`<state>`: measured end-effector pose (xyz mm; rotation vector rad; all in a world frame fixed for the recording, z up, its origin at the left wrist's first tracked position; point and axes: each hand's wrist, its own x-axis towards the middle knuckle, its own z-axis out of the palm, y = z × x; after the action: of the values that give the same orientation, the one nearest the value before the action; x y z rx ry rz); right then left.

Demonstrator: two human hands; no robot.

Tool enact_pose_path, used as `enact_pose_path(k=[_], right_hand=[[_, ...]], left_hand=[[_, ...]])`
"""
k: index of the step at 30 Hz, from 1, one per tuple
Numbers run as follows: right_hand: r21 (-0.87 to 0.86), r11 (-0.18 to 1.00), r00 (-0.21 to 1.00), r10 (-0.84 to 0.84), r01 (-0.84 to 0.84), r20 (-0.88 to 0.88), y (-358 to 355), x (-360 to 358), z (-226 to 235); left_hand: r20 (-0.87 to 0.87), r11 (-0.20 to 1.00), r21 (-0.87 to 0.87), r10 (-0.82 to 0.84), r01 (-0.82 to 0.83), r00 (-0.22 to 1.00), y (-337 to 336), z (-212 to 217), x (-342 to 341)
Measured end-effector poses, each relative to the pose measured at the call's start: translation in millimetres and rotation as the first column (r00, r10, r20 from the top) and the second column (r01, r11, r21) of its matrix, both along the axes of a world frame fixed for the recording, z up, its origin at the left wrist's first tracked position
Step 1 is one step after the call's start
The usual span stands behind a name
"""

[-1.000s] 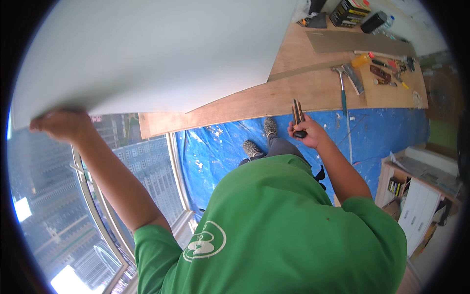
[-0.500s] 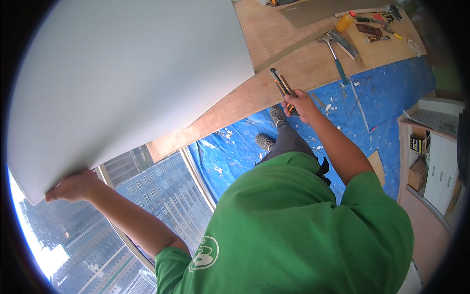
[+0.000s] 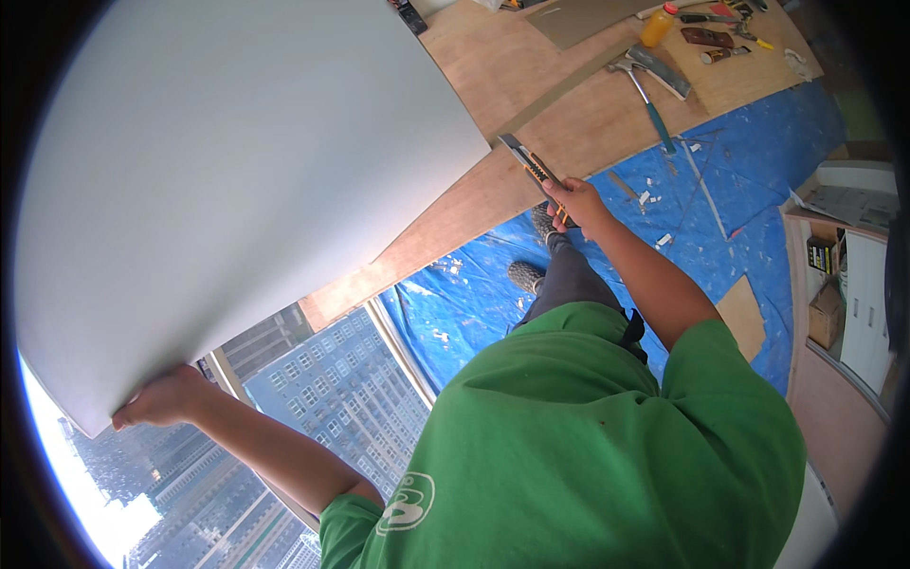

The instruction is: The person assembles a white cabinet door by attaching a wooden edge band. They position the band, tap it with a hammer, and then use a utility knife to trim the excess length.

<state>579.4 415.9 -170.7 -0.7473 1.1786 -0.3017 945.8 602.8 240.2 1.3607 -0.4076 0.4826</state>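
A large pale grey-white sheet (image 3: 256, 161) fills the upper left, lying partly over a wooden board (image 3: 455, 223). My left hand (image 3: 163, 396) grips the sheet's near edge close to its left corner, the fingers hidden beneath or behind it. In my right hand (image 3: 576, 204) is a utility knife (image 3: 536, 169) with a black and orange handle. Its blade end points up and left, a little away from the sheet's right corner. The knife is held above the board's near edge, not touching the sheet.
On the board lie a claw hammer (image 3: 649, 104), a grey block-like tool (image 3: 661, 73), an orange bottle (image 3: 658, 27) and a wooden hand plane (image 3: 707, 37). Blue tarp (image 3: 749, 171) with scraps covers the floor. A window (image 3: 332, 389) is at lower left, a white cabinet (image 3: 867, 303) at right.
My left hand and the sheet's near left corner appear lower and slightly farther right. The knife has tilted more to the left. The view has shifted a little.
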Motion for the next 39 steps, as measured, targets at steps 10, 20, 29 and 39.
enact_pose_path(k=[10,20,29,39], right_hand=[[-0.135,0.990,0.999,0.046,-0.044,0.016,-2.5,1.4,-34.0],[-0.344,0.932,0.982,0.051,-0.111,-0.179,5.2,5.6,-52.7],[-0.550,0.796,0.958,0.122,-0.251,-0.261,7.5,23.7,-75.5],[-0.668,0.711,0.965,0.059,-0.221,-0.256,6.1,47.3,-79.2]], left_hand=[[0.009,0.999,-0.019,-0.043,0.043,0.999,-0.9,0.7,-4.0],[0.011,0.999,0.040,-0.025,0.025,1.000,2.1,-1.5,-4.2],[0.020,0.989,0.029,-0.147,0.146,0.989,14.4,0.6,14.2],[-0.039,0.978,0.165,-0.125,0.129,0.991,19.2,12.7,49.3]])
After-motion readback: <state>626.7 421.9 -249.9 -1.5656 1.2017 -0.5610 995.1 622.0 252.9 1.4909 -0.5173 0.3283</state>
